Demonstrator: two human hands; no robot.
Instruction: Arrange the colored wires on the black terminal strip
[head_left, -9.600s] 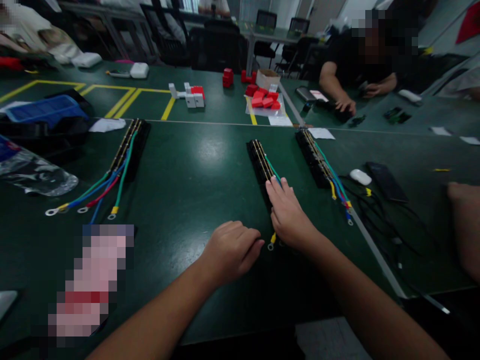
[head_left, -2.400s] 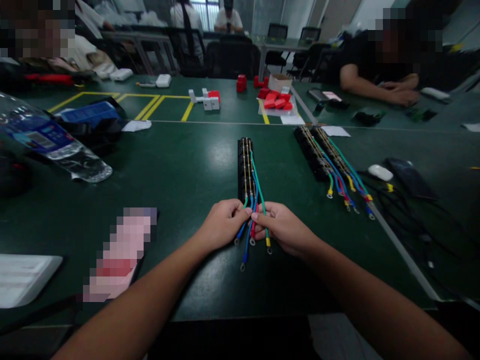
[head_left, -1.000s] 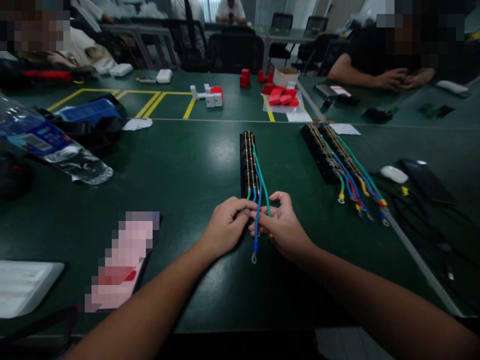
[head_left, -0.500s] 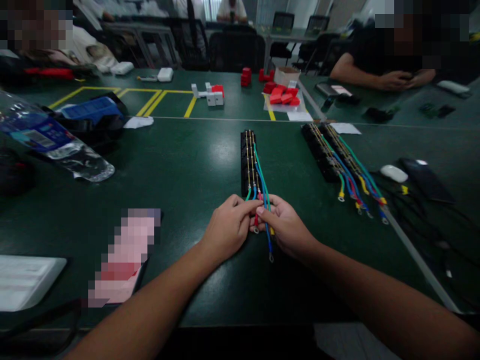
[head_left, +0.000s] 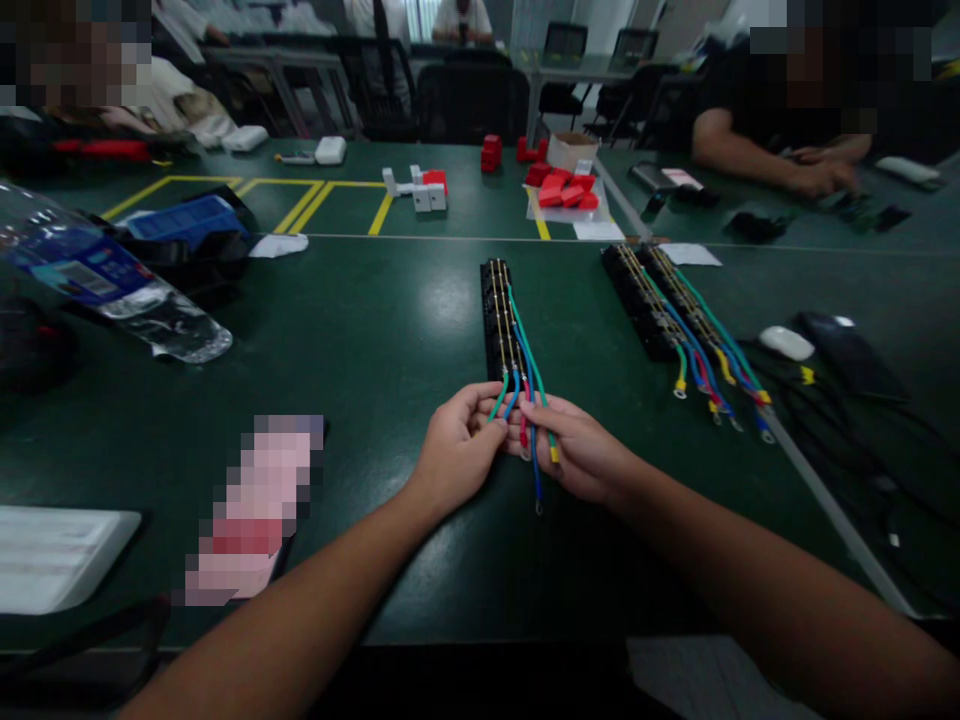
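A long black terminal strip [head_left: 496,310] lies lengthwise on the green table [head_left: 390,330] in front of me. Green, blue and red wires [head_left: 525,385] with ring lugs run from it toward me. My left hand [head_left: 459,452] curls its fingers round the wires at the strip's near end. My right hand [head_left: 579,452] pinches the same bundle from the right, and a blue wire end [head_left: 537,490] hangs out below the fingers.
Two more wired terminal strips [head_left: 664,305] lie to the right, beside a white mouse [head_left: 786,343] and black cables. A plastic bottle [head_left: 112,290] and a blue tray [head_left: 184,220] lie at left. Red blocks [head_left: 562,190] sit further back. Another person's arm [head_left: 780,165] rests at the far right.
Both hands have stayed on the wire bundle and shifted a little along it. The blue wire end has swung slightly. The far person's hand has moved right.
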